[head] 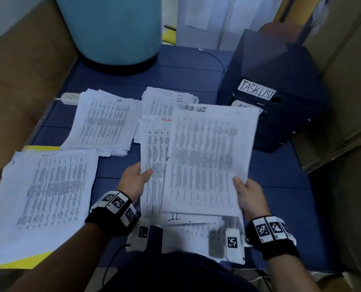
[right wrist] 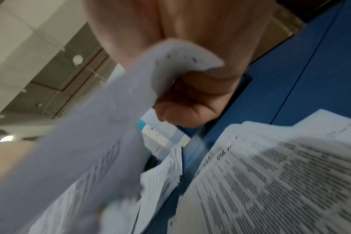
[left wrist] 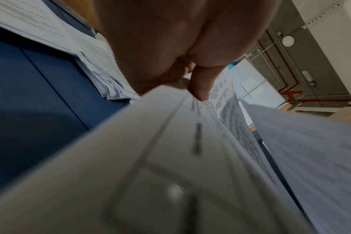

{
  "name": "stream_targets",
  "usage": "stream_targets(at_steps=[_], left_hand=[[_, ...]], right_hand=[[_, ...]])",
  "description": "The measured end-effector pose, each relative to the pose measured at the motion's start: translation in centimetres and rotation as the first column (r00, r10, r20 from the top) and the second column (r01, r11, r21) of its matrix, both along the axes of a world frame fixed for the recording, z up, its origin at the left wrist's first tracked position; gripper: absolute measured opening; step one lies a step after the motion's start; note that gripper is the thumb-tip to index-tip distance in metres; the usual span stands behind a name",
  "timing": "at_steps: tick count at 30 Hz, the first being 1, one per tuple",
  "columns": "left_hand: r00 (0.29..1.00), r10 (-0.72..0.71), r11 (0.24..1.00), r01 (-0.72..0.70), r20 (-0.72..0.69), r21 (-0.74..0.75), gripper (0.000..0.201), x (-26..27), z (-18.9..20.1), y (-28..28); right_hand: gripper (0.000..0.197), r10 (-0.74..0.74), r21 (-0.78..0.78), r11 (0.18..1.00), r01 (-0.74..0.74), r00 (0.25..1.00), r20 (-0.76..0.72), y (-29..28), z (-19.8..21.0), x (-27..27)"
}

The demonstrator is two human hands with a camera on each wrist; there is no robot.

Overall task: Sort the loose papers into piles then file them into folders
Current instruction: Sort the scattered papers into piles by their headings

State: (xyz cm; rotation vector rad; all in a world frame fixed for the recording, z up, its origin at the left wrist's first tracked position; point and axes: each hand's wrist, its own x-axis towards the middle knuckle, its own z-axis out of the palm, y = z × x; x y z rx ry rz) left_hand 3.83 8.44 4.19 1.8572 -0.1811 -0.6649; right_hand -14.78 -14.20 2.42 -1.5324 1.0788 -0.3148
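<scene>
Across the frame's middle we list a blue floor [head: 196,66] bearing all items. Upper left: a pale blue drum [head: 110,28]. Right of centre: a stack of dark folders [head: 280,114], the top one labelled TASKLIST. Lower left: a paper pile [head: 47,197] resting on a yellow folder [head: 34,263]. Upper centre: a second pile [head: 106,123], and just right of it a third pile [head: 160,102]. Centre: a blurred sheet [head: 207,161], raised and pinched at its lower right corner by our right hand [head: 251,197], thumb on top. Beside it, a held stack [head: 154,157] gripped at its left edge by our left hand [head: 135,178], thumb over the top page. Bottom centre: loose papers [head: 196,230] beneath both.
</scene>
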Motion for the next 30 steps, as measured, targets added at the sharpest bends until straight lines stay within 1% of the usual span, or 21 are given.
stream_targets(at_steps=[2, 4, 6, 7, 8, 9, 10, 11, 12, 15, 17, 19, 22, 24, 27, 28, 30], left_hand=[[1.000, -0.025, 1.000, 0.025, 0.014, -0.007, 0.024, 0.2, -0.3, 0.6], [1.000, -0.029, 0.999, 0.029, -0.002, -0.019, 0.026, 0.2, -0.5, 1.6], [0.998, 0.034, 0.999, -0.036, -0.043, -0.033, 0.024, 0.2, -0.5, 2.8], [0.993, 0.078, 0.996, -0.082, -0.084, -0.035, 0.032, 0.2, -0.7, 3.5], [0.990, 0.093, 0.995, -0.097, -0.109, -0.035, 0.041, 0.3, -0.6, 4.3], [0.990, 0.096, 0.995, -0.099, -0.101, -0.029, 0.043, 0.5, -1.0, 5.2], [0.996, 0.061, 0.998, -0.062, -0.061, -0.008, 0.040, 0.7, -1.2, 6.3], [0.999, 0.033, 0.998, -0.033, -0.011, 0.059, 0.031, 0.8, -1.2, 7.3], [0.998, 0.030, 0.992, -0.037, 0.053, 0.123, 0.025, 1.2, -1.6, 8.4], [0.981, 0.114, 0.965, -0.148, 0.158, 0.218, 0.030, 2.0, -2.0, 12.1], [0.966, 0.189, 0.934, -0.232, 0.175, 0.272, 0.030, 2.8, -2.4, 14.9], [0.954, 0.224, 0.906, -0.279, 0.199, 0.319, 0.031, 3.8, -2.8, 18.2], [0.914, 0.337, 0.859, -0.396, 0.226, 0.323, 0.030, 5.2, -2.6, 22.8], [0.879, 0.435, 0.829, -0.476, 0.197, 0.294, 0.034, 5.9, -2.3, 25.3], [0.801, 0.568, 0.769, -0.598, 0.188, 0.226, 0.043, 6.6, -2.6, 28.7], [0.786, 0.583, 0.748, -0.618, 0.207, 0.241, 0.046, 6.7, -2.8, 29.5], [0.785, 0.571, 0.728, -0.619, 0.239, 0.294, 0.048, 6.5, -2.5, 30.4]], right_hand=[[0.026, 0.130, 0.014, 0.992, -0.129, 0.991, -0.043, 1.7, 0.2, 0.8], [0.028, 0.236, 0.035, 0.972, -0.234, 0.968, -0.083, 3.4, 0.1, 1.7], [0.022, 0.257, 0.028, 0.966, -0.256, 0.959, -0.117, 4.8, 0.0, 2.8], [0.021, 0.254, 0.019, 0.967, -0.254, 0.960, -0.116, 5.4, -0.3, 3.5], [0.022, 0.258, 0.011, 0.966, -0.258, 0.959, -0.115, 6.1, -0.7, 4.3], [0.023, 0.272, 0.005, 0.962, -0.273, 0.955, -0.121, 6.9, -1.0, 5.0], [0.024, 0.289, 0.001, 0.957, -0.291, 0.950, -0.120, 7.8, -1.1, 5.8], [0.025, 0.312, 0.007, 0.950, -0.313, 0.944, -0.111, 8.8, -1.3, 6.6], [0.024, 0.338, 0.019, 0.941, -0.338, 0.936, -0.100, 9.9, -1.3, 7.5], [0.023, 0.438, 0.046, 0.899, -0.435, 0.893, -0.106, 13.2, -2.0, 10.1], [0.029, 0.514, 0.084, 0.858, -0.507, 0.846, -0.139, 15.6, -2.8, 11.8], [0.034, 0.592, 0.127, 0.806, -0.579, 0.788, -0.166, 18.5, -3.6, 13.5], [0.030, 0.656, 0.144, 0.755, -0.640, 0.737, -0.161, 22.9, -4.2, 16.4], [0.030, 0.650, 0.123, 0.760, -0.638, 0.737, -0.185, 25.5, -4.4, 18.4], [0.030, 0.623, 0.127, 0.781, -0.612, 0.752, -0.215, 29.2, -5.5, 20.9], [0.031, 0.617, 0.124, 0.786, -0.606, 0.752, -0.233, 30.2, -6.1, 21.7], [0.029, 0.614, 0.126, 0.786, -0.605, 0.744, -0.264, 31.8, -7.4, 23.0]])
